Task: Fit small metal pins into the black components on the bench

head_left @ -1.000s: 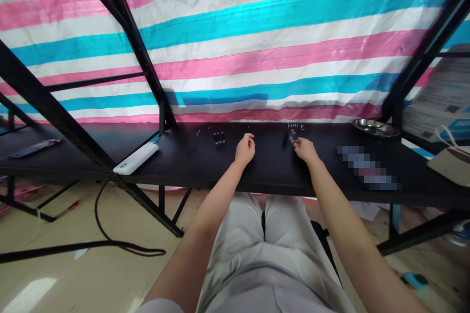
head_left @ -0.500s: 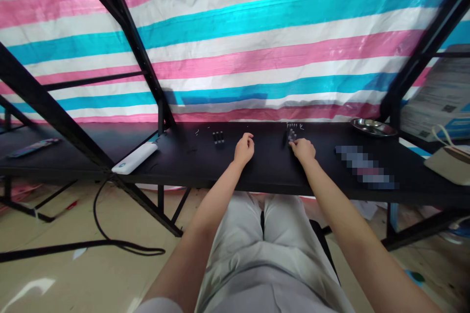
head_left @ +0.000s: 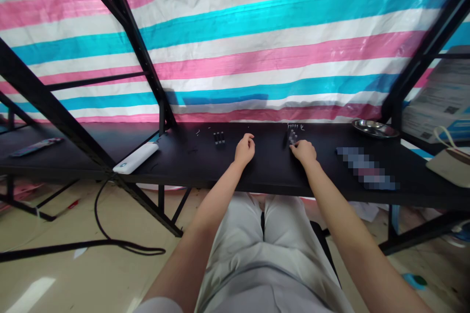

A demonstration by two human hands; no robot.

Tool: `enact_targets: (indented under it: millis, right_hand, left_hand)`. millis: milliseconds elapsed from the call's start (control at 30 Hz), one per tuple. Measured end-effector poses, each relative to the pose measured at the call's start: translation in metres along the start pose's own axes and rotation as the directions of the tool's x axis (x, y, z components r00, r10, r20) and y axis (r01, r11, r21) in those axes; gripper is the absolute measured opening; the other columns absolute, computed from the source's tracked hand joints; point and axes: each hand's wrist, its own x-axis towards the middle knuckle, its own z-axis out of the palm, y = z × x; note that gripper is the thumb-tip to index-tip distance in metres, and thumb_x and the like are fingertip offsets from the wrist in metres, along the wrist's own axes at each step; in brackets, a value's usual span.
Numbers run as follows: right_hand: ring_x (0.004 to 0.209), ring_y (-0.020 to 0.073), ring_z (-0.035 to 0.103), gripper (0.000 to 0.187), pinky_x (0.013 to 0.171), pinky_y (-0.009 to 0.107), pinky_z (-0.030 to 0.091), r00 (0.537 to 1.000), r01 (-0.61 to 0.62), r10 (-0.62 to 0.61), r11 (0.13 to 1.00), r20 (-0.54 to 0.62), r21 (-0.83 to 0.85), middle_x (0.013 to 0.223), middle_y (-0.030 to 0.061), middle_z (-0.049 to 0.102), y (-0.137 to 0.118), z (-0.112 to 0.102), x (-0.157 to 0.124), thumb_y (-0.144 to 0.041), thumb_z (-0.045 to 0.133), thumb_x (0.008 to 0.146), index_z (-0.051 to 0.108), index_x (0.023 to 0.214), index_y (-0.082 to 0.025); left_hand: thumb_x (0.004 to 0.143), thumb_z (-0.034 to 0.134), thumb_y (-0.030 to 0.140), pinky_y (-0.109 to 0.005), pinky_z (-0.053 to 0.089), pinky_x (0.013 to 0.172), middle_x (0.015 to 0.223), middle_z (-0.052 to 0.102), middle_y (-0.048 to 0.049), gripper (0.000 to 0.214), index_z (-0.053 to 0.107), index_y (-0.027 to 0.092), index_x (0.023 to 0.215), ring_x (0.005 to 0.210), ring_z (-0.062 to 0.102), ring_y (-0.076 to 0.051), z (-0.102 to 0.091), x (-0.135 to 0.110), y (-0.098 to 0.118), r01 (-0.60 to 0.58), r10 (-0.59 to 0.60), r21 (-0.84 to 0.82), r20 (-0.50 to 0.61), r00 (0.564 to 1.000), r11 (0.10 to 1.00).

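Note:
Both of my hands rest on a long black table (head_left: 264,171). My left hand (head_left: 245,148) sits near the middle with its fingers curled into a loose fist, and I cannot make out anything in it. My right hand (head_left: 303,151) lies a little to the right, fingers bent, its fingertips at a cluster of small dark and silvery parts (head_left: 292,135). A row of tiny light pins (head_left: 294,126) lies just behind that cluster. A small black block of parts (head_left: 219,138) stands to the left of my left hand.
A white power bank (head_left: 135,158) lies at the table's left, its black cable (head_left: 110,234) trailing to the floor. A steel dish (head_left: 374,128) sits at the far right, a blurred-out flat item (head_left: 367,167) nearer. Black frame bars (head_left: 132,34) cross a striped tarp. A remote (head_left: 35,147) lies far left.
My right hand has shifted slightly left toward the small parts. My left hand has stayed in place.

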Motion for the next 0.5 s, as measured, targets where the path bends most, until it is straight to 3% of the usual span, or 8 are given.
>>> enact_targets:
  millis: [267,367,500]
  right_hand:
    - [0.091,0.0302,0.062,0.037,0.076,0.038,0.047,1.0,0.005,-0.005,1.0,0.015,-0.012,0.1,0.0223,0.064,-0.005,-0.005,-0.012,-0.029,0.051,0.076,0.063,0.103,-0.008]
    - [0.09,0.0294,0.062,0.035,0.075,0.037,0.046,1.0,0.021,-0.02,0.999,0.021,-0.036,0.098,0.0198,0.064,-0.005,-0.007,-0.013,-0.03,0.048,0.076,0.065,0.101,-0.011]
    - [0.087,0.0273,0.063,0.031,0.073,0.034,0.045,0.998,0.058,-0.058,0.997,0.016,-0.058,0.093,0.0164,0.066,-0.007,-0.01,-0.014,-0.033,0.046,0.076,0.069,0.09,-0.015]
  left_hand:
    - [0.082,0.044,0.012,-0.031,0.041,0.081,0.082,0.062,-0.0041,0.019,0.053,0.018,0.098,0.081,0.056,-0.017,-0.005,0.005,0.007,-0.106,0.115,0.172,-0.04,0.993,0.979]
    - [0.083,0.044,0.015,-0.035,0.039,0.084,0.089,0.063,-0.0062,0.021,0.055,0.017,0.101,0.087,0.056,-0.019,-0.027,0.021,0.012,-0.133,0.146,0.272,-0.028,0.989,0.953]
    - [0.083,0.046,0.017,-0.04,0.035,0.093,0.105,0.062,-0.0082,0.023,0.061,0.019,0.1,0.105,0.05,-0.023,-0.076,0.057,0.009,-0.103,0.09,0.447,0.05,0.995,0.889]
